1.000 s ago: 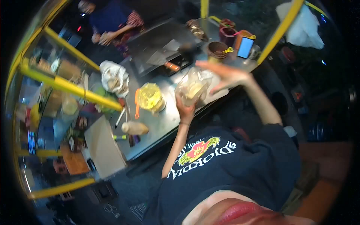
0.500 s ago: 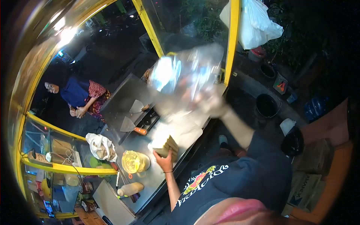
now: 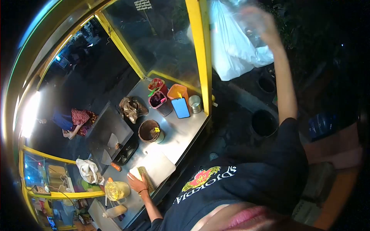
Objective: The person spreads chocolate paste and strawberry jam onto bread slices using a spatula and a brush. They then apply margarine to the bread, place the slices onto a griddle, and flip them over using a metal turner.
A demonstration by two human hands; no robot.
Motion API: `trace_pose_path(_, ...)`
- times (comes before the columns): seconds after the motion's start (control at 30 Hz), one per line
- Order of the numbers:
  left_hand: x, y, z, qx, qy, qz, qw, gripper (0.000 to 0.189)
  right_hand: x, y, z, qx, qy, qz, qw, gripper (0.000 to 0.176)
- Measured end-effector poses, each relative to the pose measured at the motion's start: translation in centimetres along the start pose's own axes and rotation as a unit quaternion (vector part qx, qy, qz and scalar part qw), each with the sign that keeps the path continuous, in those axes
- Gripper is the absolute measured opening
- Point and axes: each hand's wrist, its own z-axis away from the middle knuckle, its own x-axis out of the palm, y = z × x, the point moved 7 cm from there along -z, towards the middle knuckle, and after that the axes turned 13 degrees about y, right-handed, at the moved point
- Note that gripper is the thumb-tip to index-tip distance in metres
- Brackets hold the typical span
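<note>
My left hand [image 3: 137,184] is closed around the side of a block of bread slices [image 3: 143,175], which stands on the pale board [image 3: 160,165] on the counter. My right hand [image 3: 264,25] is raised at the upper right, its fingers blurred. It is closed on a crumpled clear plastic bag [image 3: 252,36], at the opening of a white plastic bag [image 3: 235,50] hanging outside the yellow post. Left of the bread stands a tub of yellow spread [image 3: 116,190], with a squeeze bottle [image 3: 114,211] lying nearby.
A dark griddle [image 3: 106,134] with scrapers [image 3: 106,157] lies behind the board. Further along stand a brown-rimmed pot [image 3: 150,131], filling tubs [image 3: 158,99], a phone [image 3: 180,107] and a metal can [image 3: 195,104]. Another person [image 3: 79,123] is beyond the cart.
My right hand has swung up and right with the clear plastic bag, from above the counter to the hanging white bag. My left hand stays on the bread. The view has turned right.
</note>
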Motion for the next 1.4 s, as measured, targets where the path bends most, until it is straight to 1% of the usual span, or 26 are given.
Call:
trace_pose_path(0.1,-0.1,0.2,0.0,-0.009,-0.003,0.009,1.000,0.091,5.3,0.3,-1.1,-0.041,-0.096,-0.042,0.994,0.033)
trace_pose_path(0.13,0.0,0.0,-0.1,-0.004,0.003,0.029,1.000,0.090,6.0,2.4,-1.6,0.017,-0.101,-0.075,0.992,0.035)
trace_pose_path(0.2,0.0,-0.2,-0.3,0.000,0.008,0.046,0.999,0.090,7.5,5.2,-1.5,0.077,-0.107,-0.109,0.985,0.038)
trace_pose_path(0.23,0.0,-0.1,-0.3,-0.012,0.001,0.055,0.998,0.089,8.5,5.8,-1.7,0.092,-0.071,-0.107,0.988,0.017)
trace_pose_path(0.27,-0.1,0.0,-0.2,-0.024,-0.006,0.063,0.998,0.089,9.3,6.2,-2.0,0.106,-0.034,-0.106,0.988,0.024)
trace_pose_path(0.3,-0.6,0.3,-0.1,-0.015,0.018,0.062,0.998,0.090,8.4,1.9,-2.6,-0.073,0.034,-0.063,0.995,0.032)
trace_pose_path(0.33,-0.8,0.0,0.0,-0.021,0.020,0.059,0.998,0.090,7.9,0.9,-1.8,-0.075,0.032,-0.071,0.994,0.032)
trace_pose_path(0.4,-0.3,-0.1,-0.2,-0.021,-0.001,0.053,0.998,0.093,4.7,-2.5,0.2,-0.303,0.207,0.111,0.924,0.041)
trace_pose_path(0.5,0.0,0.6,-0.5,-0.054,0.002,-0.118,0.992,0.090,5.2,-1.8,0.0,-0.320,0.227,0.087,0.916,0.043)
trace_pose_path(0.53,-1.6,2.9,-2.3,-0.032,0.029,-0.034,0.998,0.084,7.1,3.7,0.4,-0.137,0.134,-0.077,0.979,0.046)
trace_pose_path(0.6,-9.9,13.5,-7.3,0.049,0.126,0.219,0.966,0.058,8.5,6.0,1.3,-0.228,0.155,0.047,0.960,0.048)
trace_pose_path(0.67,-19.3,26.6,-10.8,0.033,0.011,0.564,0.825,0.037,8.1,2.9,1.6,-0.243,0.166,0.053,0.954,0.044)
trace_pose_path(0.7,-21.7,31.7,-11.3,0.094,-0.022,0.604,0.791,0.039,7.6,0.8,1.7,-0.258,0.183,0.063,0.947,0.040)
trace_pose_path(0.73,-27.7,37.6,-12.0,0.216,-0.044,0.535,0.816,0.038,7.4,-0.9,1.6,-0.260,0.179,0.062,0.947,0.040)
trace_pose_path(0.77,-32.4,42.2,-12.5,0.317,0.011,0.547,0.775,0.032,7.3,-2.2,1.3,-0.244,0.178,0.076,0.950,0.034)
trace_pose_path(0.8,-36.2,46.0,-13.2,0.346,0.042,0.566,0.747,0.028,7.1,-2.8,1.3,-0.225,0.177,0.091,0.954,0.028)
trace_pose_path(0.87,-38.7,51.9,-15.7,0.312,0.067,0.565,0.761,0.035,7.4,-1.2,0.6,-0.249,0.210,0.080,0.942,0.018)
trace_pose_path(0.97,-38.2,57.4,-18.5,0.291,0.147,0.500,0.802,0.036,6.7,0.5,-0.1,-0.255,0.229,-0.020,0.939,0.018)
trace_pose_path(1.07,-36.9,60.0,-19.1,0.300,0.125,0.492,0.808,0.037,7.0,2.6,0.0,-0.222,0.177,-0.011,0.959,0.031)
trace_pose_path(1.1,-37.2,59.7,-18.7,0.312,0.138,0.536,0.772,0.037,6.9,0.8,1.1,-0.275,0.226,0.002,0.934,0.029)
trace_pose_path(1.13,-37.2,59.7,-18.7,0.310,0.139,0.538,0.772,0.037,7.6,3.4,0.6,-0.125,0.168,-0.052,0.976,0.030)
trace_pose_path(1.23,-37.7,59.2,-17.7,0.343,0.150,0.580,0.723,0.037,8.6,5.9,0.1,-0.085,0.110,-0.014,0.990,0.037)
trace_pose_path(1.3,-38.0,59.2,-17.3,0.343,0.152,0.590,0.716,0.037,9.8,6.1,0.5,-0.127,-0.057,-0.099,0.985,0.043)
trace_pose_path(1.33,-38.1,59.4,-16.9,0.348,0.153,0.599,0.704,0.036,9.5,3.1,0.6,-0.245,-0.055,0.037,0.967,0.046)
trace_pose_path(1.37,-38.3,59.7,-16.6,0.351,0.146,0.624,0.682,0.036,9.1,3.1,0.3,-0.246,-0.061,0.032,0.967,0.046)
trace_pose_path(1.4,-38.7,59.7,-16.3,0.344,0.146,0.624,0.686,0.036,8.7,5.1,-0.4,-0.075,-0.102,-0.005,0.992,0.044)
